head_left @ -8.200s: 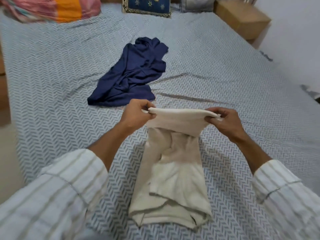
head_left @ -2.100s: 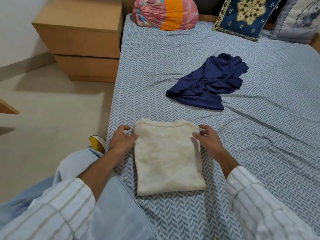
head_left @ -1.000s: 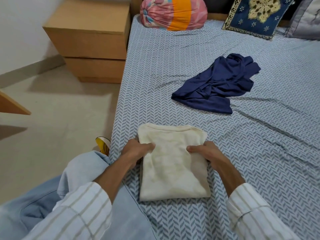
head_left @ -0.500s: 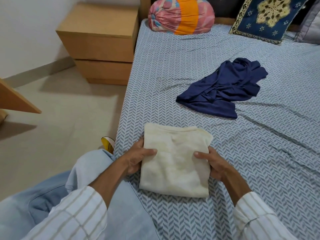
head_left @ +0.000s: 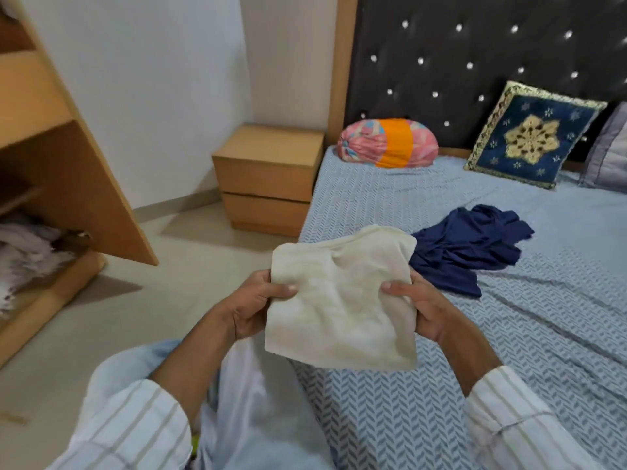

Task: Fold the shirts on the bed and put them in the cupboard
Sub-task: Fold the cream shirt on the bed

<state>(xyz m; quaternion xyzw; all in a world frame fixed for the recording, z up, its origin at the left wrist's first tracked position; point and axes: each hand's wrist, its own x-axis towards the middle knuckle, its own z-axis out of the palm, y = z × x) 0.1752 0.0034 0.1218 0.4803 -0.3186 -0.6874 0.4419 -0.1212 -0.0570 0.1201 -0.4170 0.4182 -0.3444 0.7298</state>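
Cream shirt (head_left: 342,300), folded, sat clamped between my left hand (head_left: 258,308) and right hand (head_left: 419,308); I judged level carrying toward the cupboard (head_left: 61,184) beside it kept folds intact.

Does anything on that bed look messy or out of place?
Yes: the navy shirt lies crumpled and unfolded on the bed, while the cream shirt is neatly folded, gripped by the left hand and right hand.

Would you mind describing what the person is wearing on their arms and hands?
Both arms wear loose white long sleeves with thin grey stripes, the left sleeve and right sleeve pushed up so the forearms are bare. The left hand and right hand are bare, with no gloves; no rings or watch show.
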